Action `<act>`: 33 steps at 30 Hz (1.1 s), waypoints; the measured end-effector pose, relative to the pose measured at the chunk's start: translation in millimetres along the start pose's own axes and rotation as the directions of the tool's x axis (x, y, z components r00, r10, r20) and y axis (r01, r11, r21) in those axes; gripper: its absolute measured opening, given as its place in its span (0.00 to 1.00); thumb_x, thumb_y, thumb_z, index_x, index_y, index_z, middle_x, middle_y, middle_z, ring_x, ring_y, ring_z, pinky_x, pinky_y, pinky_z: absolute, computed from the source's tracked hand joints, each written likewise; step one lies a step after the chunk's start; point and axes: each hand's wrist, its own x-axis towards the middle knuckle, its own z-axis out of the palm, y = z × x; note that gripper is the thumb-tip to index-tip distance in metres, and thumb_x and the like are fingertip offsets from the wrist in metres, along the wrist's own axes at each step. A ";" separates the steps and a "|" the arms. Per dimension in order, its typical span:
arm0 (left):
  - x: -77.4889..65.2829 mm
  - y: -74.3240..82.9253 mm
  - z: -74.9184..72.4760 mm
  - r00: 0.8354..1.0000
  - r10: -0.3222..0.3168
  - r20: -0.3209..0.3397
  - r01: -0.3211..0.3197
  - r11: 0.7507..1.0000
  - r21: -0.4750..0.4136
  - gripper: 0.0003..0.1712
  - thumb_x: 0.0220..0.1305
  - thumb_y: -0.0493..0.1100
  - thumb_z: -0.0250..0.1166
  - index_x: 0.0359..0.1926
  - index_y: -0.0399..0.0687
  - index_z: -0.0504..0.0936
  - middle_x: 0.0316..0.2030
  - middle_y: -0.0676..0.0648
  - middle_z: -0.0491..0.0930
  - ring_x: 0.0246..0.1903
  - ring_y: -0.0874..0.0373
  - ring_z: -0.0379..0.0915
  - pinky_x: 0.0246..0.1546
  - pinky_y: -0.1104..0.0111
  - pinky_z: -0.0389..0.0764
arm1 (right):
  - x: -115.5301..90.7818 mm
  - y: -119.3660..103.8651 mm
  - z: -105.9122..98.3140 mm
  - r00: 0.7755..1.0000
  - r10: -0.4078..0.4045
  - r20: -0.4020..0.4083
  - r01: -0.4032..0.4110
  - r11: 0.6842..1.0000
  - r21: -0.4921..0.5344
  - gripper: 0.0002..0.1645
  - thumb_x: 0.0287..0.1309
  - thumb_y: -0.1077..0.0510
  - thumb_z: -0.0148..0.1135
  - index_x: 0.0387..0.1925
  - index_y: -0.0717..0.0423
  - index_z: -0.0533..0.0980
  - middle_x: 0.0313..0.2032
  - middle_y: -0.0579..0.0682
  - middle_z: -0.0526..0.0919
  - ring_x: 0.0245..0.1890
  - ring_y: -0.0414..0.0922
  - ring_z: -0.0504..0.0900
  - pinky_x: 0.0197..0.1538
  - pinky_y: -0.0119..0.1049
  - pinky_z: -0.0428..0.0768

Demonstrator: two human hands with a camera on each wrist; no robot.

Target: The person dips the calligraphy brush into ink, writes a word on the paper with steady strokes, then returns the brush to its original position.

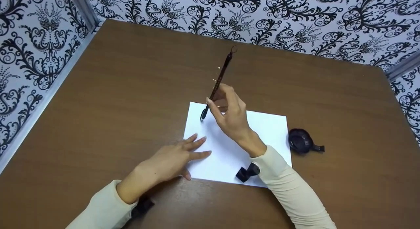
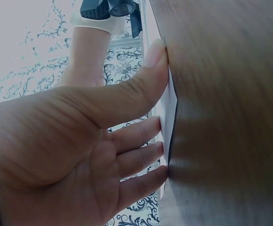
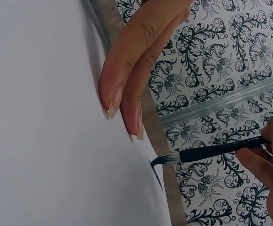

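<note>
A dark calligraphy brush point(image 1: 219, 79) with a small loop at its top end is pinched between the thumb and fingers of my right hand point(image 1: 234, 119). In the right wrist view the bristles of the brush point(image 3: 164, 159) bend against the white sheet of paper point(image 3: 56, 117), where a thin dark mark shows at the tip. My left hand point(image 1: 170, 160) lies spread over the paper's left edge. Its fingertips press the sheet, and the left wrist view shows its thumb point(image 2: 148, 70) touching down near the paper's edge.
A small black dish point(image 1: 301, 142) with a short handle stands just right of the paper. Black wrist cameras point(image 1: 247, 172) sit on both wrists. The brown table point(image 1: 131, 74) is bounded by patterned walls point(image 1: 236, 19) at the back and sides.
</note>
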 end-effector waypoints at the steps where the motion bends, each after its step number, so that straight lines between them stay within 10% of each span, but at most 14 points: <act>1: 0.0 0.0 0.2 1.000 0.002 -0.006 -0.002 1.000 0.001 0.45 0.43 0.53 0.69 0.67 0.54 0.70 0.70 0.42 0.57 0.69 0.43 0.50 0.55 0.49 0.70 | -0.2 -0.6 0.2 1.000 -0.003 0.004 0.003 1.000 0.002 0.21 0.58 0.69 0.62 0.51 0.65 0.67 0.34 0.56 0.78 0.33 0.45 0.83 0.29 0.29 0.81; 19: -0.6 -1.6 4.1 1.000 0.002 -0.023 -0.002 1.000 0.000 0.45 0.42 0.52 0.71 0.67 0.55 0.71 0.70 0.42 0.57 0.68 0.41 0.52 0.52 0.48 0.72 | -0.7 -13.5 -1.7 0.998 -0.020 0.061 0.020 1.000 -0.011 0.21 0.59 0.67 0.61 0.53 0.66 0.66 0.37 0.55 0.77 0.37 0.44 0.83 0.30 0.26 0.80; 33: 0.8 -0.8 3.1 1.000 -0.013 0.000 0.013 1.000 -0.024 0.45 0.44 0.53 0.68 0.68 0.55 0.69 0.71 0.43 0.55 0.70 0.44 0.48 0.51 0.50 0.74 | 8.7 3.0 -11.7 0.995 -0.037 -0.098 0.037 0.999 0.007 0.21 0.54 0.72 0.64 0.49 0.66 0.69 0.34 0.56 0.79 0.33 0.46 0.84 0.29 0.29 0.81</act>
